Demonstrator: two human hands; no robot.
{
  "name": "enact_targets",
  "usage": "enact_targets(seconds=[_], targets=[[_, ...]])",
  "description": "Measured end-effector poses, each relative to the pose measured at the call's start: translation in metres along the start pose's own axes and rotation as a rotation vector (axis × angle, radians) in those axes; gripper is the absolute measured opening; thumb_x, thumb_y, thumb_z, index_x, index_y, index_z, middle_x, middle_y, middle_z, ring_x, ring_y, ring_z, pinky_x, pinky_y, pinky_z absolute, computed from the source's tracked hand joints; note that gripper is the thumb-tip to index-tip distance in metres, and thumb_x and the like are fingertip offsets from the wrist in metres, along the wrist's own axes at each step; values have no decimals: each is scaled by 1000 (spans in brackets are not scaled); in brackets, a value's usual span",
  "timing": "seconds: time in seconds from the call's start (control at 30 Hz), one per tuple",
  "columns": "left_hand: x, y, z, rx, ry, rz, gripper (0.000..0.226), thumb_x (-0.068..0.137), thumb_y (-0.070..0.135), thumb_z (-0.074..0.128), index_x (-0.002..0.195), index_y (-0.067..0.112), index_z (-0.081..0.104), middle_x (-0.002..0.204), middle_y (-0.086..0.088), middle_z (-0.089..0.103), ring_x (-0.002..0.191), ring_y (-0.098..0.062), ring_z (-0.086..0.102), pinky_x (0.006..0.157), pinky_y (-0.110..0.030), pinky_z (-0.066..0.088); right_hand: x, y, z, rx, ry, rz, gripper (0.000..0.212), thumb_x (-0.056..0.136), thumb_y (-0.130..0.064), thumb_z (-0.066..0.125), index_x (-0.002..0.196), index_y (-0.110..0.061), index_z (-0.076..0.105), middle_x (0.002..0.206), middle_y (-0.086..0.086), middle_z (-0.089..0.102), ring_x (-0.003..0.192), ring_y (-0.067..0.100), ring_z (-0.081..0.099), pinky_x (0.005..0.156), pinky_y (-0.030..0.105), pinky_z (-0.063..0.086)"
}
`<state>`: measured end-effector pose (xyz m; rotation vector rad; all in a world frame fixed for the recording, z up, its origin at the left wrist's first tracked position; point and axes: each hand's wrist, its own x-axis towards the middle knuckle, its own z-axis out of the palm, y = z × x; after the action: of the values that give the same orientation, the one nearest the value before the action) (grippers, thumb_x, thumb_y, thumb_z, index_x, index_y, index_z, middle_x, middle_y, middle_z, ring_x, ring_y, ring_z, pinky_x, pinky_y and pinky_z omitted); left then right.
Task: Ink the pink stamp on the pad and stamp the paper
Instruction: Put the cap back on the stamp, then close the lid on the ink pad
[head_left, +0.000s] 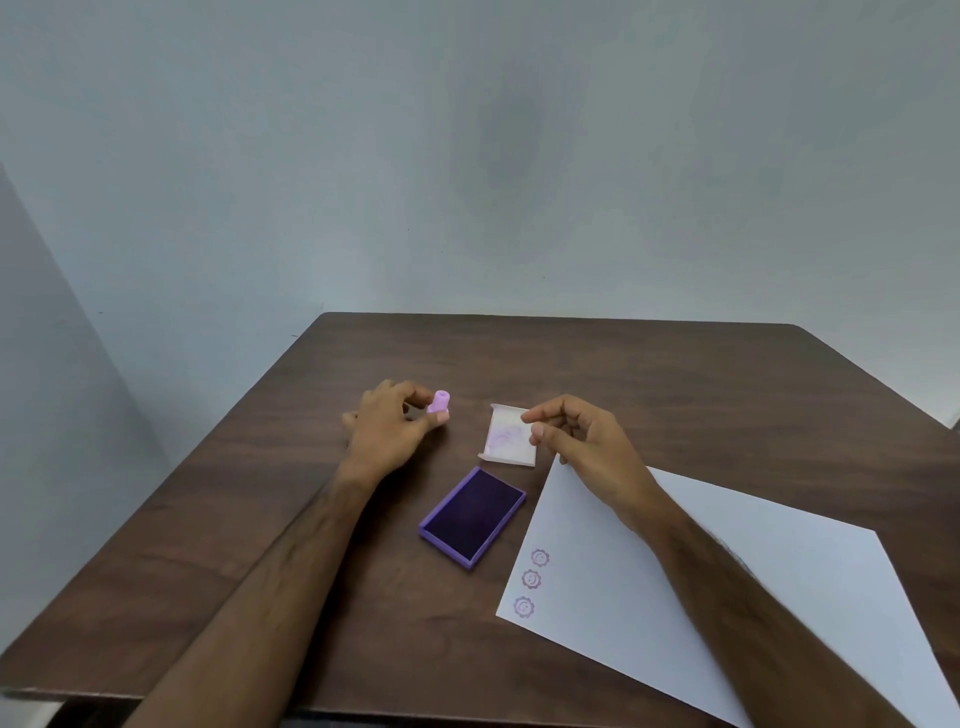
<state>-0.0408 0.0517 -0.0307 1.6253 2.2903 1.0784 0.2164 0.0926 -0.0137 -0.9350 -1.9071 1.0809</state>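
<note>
A small pink stamp (440, 405) stands near the middle of the brown table, pinched between the thumb and fingers of my left hand (388, 428). The purple ink pad (471, 517) lies open in front of it, its dark inked face up. To the right lies a white sheet of paper (727, 587), with three purple flower-face prints along its left edge. My right hand (582, 441) hovers over the paper's far corner, fingers loosely curled and holding nothing, its fingertips at the near edge of the white lid.
The pad's white lid (506, 435), smudged with faint purple ink, rests upside down behind the pad. The wooden table (260, 519) ends at a pale wall behind and drops off at the left and near edges.
</note>
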Motion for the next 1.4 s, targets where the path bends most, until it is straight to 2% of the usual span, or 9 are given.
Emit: enact_targets(seconds=[0.2, 0.4, 0.57, 0.63, 0.77, 0.87, 1.0, 1.23, 1.4], targets=[[2, 1, 6, 185, 11, -17, 20, 90, 54, 63, 92, 35, 58, 104, 8, 55, 108, -16, 50, 86, -38, 25, 2, 4, 4, -210, 16, -40, 12, 94, -18, 67, 101, -26, 71, 101, -11, 69, 90, 7, 64, 68, 5, 49], [-5, 3, 6, 92, 15, 61, 51, 90, 49, 64, 136, 34, 48, 141, 3, 44, 130, -18, 42, 96, -40, 26, 0, 0, 5, -454, -13, -128, 15, 88, -16, 73, 100, -24, 74, 103, -3, 69, 84, 7, 61, 73, 8, 45], [-29, 18, -9, 74, 59, 249, 27, 96, 44, 57, 122, 41, 52, 123, 13, 49, 112, -6, 50, 95, -37, 29, -2, -6, 9, -614, -77, -131, 22, 88, -29, 74, 109, -25, 76, 112, -3, 69, 87, 7, 54, 70, 4, 32], [-49, 23, -19, 65, -31, 290, 27, 94, 57, 50, 118, 45, 50, 112, 19, 53, 100, 3, 53, 97, -40, 35, -3, -8, 9, -610, -73, -123, 24, 87, -30, 74, 110, -24, 76, 112, -2, 68, 90, 8, 53, 70, 5, 32], [-95, 28, -33, 148, -262, 240, 89, 70, 97, 33, 142, 45, 32, 116, 23, 51, 103, 3, 49, 92, -36, 30, -5, -12, 8, -540, -52, -130, 21, 87, -26, 75, 108, -21, 76, 105, -1, 67, 91, 10, 55, 71, 11, 36], [-117, 25, -31, 298, -298, 284, 116, 59, 102, 37, 153, 39, 14, 128, 20, 44, 115, -5, 42, 93, -34, 31, -7, -14, 7, -458, -33, -130, 15, 91, -20, 71, 104, -18, 77, 100, 0, 66, 88, 12, 57, 71, 14, 40], [-112, 25, -27, 260, -303, 310, 104, 68, 85, 53, 152, 40, 13, 132, 19, 47, 119, -5, 42, 98, -37, 34, -8, -12, 2, -439, -17, -121, 13, 93, -15, 67, 101, -19, 76, 101, 0, 66, 88, 10, 57, 73, 14, 43], [-77, 15, -37, 185, -383, 365, 80, 80, 45, 61, 149, 44, 20, 136, 20, 54, 125, -3, 39, 99, -33, 22, -6, -9, -2, -509, -12, -130, 15, 90, -16, 70, 103, -17, 77, 103, 2, 67, 85, 8, 53, 70, 9, 37], [-71, 7, -35, 156, -360, 388, 76, 83, 42, 59, 148, 46, 21, 135, 21, 54, 126, -1, 40, 102, -34, 25, -5, -14, 6, -685, -73, -137, 25, 91, -31, 69, 115, -24, 75, 111, 0, 67, 104, 16, 53, 87, 28, 46]])
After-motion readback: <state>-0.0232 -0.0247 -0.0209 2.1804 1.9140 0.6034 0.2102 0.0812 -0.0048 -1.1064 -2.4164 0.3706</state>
